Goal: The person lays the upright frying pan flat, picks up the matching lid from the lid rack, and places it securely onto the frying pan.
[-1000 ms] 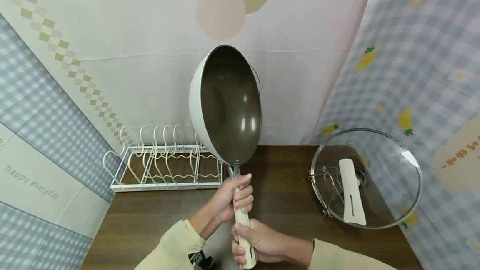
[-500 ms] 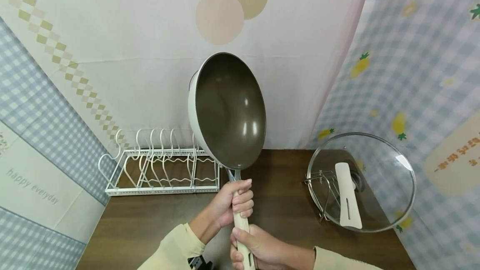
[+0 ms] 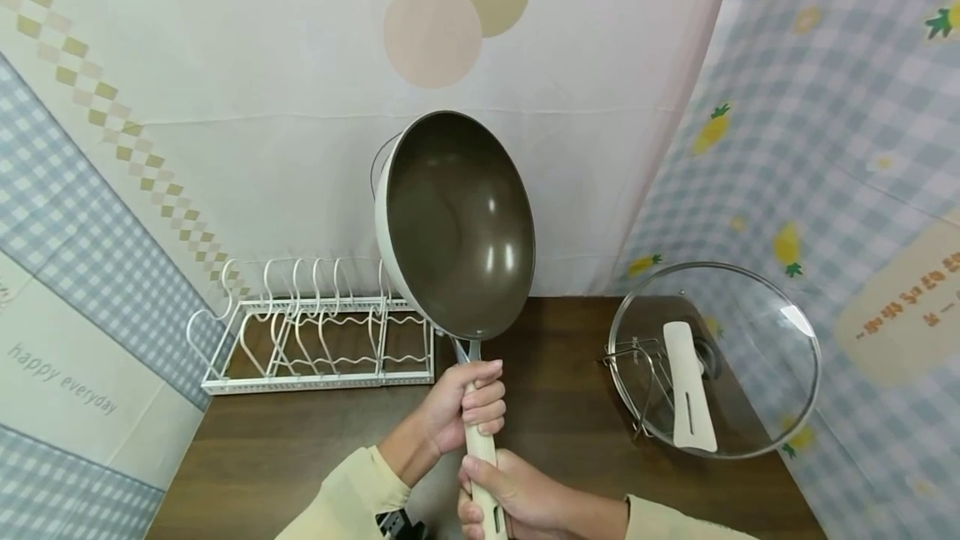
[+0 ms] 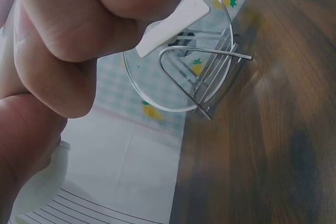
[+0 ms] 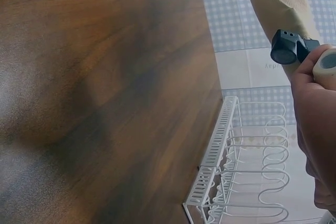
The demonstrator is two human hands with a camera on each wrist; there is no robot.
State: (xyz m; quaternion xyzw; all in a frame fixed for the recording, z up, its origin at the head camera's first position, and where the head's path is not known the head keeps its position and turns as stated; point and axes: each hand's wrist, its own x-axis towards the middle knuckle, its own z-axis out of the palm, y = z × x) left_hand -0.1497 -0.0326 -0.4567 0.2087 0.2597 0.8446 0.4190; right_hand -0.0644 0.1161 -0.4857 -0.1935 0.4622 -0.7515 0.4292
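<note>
A deep wok (image 3: 461, 232), white outside and dark brown inside, is held up off the table with its inside facing me. My left hand (image 3: 467, 407) grips the upper part of its cream handle (image 3: 482, 444), close to the metal neck. Below it, my right hand (image 3: 513, 494) wraps the handle's lower end. In the left wrist view, curled fingers (image 4: 79, 30) fill the upper left, and part of the wok's pale outside (image 4: 44, 187) shows under them. The right wrist view catches the right hand (image 5: 320, 114) round the handle's end (image 5: 328, 64).
A white wire pan rack (image 3: 322, 348) stands at the back left, partly behind the wok. To the right, a glass lid (image 3: 738, 340) with a cream handle leans on a metal wire stand (image 3: 648, 382). The brown wooden table (image 3: 570, 407) ends at a cloth-covered wall behind.
Over the last second the wok has turned slightly, so more of its inside faces me and its rim looks wider. Both hands keep their grip. The head view has shifted a little.
</note>
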